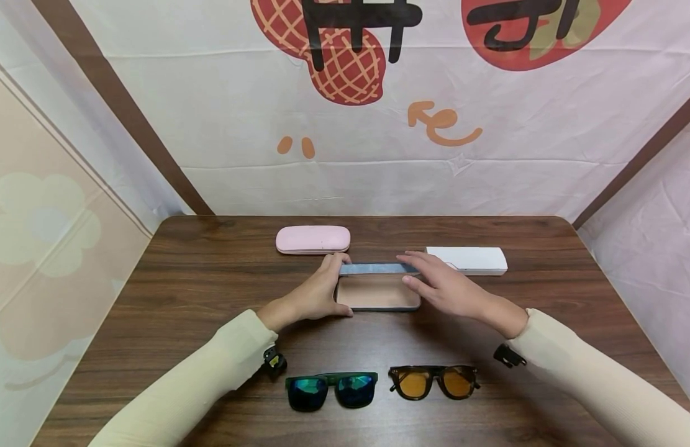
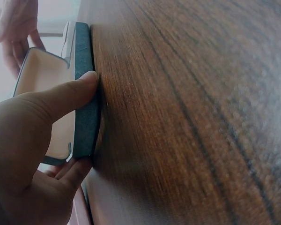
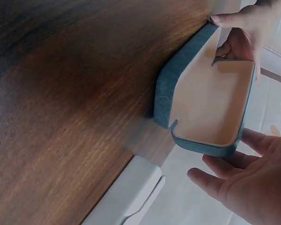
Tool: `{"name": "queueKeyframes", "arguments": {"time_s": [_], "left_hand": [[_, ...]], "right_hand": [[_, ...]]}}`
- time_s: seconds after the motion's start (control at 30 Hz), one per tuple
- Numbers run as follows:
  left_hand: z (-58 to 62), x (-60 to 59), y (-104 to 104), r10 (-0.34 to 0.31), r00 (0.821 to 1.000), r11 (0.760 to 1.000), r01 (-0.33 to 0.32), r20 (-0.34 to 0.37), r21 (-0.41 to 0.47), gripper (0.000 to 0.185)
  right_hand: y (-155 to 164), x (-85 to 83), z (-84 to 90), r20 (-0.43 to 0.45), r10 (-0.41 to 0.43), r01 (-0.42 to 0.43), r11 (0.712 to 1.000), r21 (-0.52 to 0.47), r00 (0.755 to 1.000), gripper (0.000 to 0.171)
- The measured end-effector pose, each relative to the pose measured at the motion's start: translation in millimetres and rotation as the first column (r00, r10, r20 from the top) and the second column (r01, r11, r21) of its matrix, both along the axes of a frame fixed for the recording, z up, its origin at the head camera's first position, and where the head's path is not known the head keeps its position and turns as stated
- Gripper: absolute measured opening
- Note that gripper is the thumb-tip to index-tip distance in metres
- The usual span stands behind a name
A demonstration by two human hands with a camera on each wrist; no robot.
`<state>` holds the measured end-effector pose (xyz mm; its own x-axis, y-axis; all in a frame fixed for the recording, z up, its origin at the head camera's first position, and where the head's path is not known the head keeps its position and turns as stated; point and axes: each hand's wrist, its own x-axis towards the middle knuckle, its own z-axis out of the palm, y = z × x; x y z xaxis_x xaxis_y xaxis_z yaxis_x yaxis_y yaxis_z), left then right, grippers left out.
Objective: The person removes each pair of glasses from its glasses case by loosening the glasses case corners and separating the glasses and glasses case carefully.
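A grey-blue glasses case (image 1: 378,293) lies open at the middle of the wooden table (image 1: 199,279), its beige lining showing and its lid raised at the back. My left hand (image 1: 318,294) grips the case's left end; in the left wrist view the thumb (image 2: 61,96) presses on the case's (image 2: 84,89) side wall and the fingers curl round behind it. My right hand (image 1: 441,285) is at the lid's right end with straight fingers (image 3: 215,180) just beside the case (image 3: 210,103) rim; whether they touch it I cannot tell.
Two pairs of sunglasses lie near the front edge: green mirrored ones (image 1: 331,391) and amber tortoiseshell ones (image 1: 434,381). A shut pink case (image 1: 313,239) and a white box-shaped case (image 1: 467,259) sit behind the open one. Fabric walls enclose the table.
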<state>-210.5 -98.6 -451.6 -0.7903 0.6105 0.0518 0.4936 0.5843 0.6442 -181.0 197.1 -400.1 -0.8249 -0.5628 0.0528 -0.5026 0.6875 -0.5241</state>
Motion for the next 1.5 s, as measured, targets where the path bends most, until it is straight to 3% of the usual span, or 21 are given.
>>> {"name": "queueKeyframes", "arguments": {"time_s": [0.2, 0.5, 0.87, 1.5], "left_hand": [[-0.4, -0.8, 0.0, 0.001, 1.0, 1.0, -0.001, -0.001, -0.005, 0.09], [-0.2, -0.1, 0.2, 0.003, 1.0, 1.0, -0.003, 0.0, 0.002, 0.091], [0.2, 0.0, -0.1, 0.003, 1.0, 1.0, -0.003, -0.001, 0.001, 0.089], [-0.1, 0.9, 1.0, 0.006, 1.0, 1.0, -0.006, -0.006, 0.01, 0.09]], "right_hand": [[0.2, -4.5, -5.9, 0.031, -0.017, 0.018, 0.999, -0.045, 0.999, 0.049], [-1.1, -11.1, -12.0, 0.155, -0.077, 0.1, 0.984, -0.146, 0.985, 0.048], [-1.6, -19.0, -20.5, 0.238, -0.125, 0.166, 0.973, -0.163, 0.963, 0.049], [-1.0, -27.4, -24.3, 0.37, -0.068, 0.16, 0.961, -0.225, 0.926, 0.045]]}}
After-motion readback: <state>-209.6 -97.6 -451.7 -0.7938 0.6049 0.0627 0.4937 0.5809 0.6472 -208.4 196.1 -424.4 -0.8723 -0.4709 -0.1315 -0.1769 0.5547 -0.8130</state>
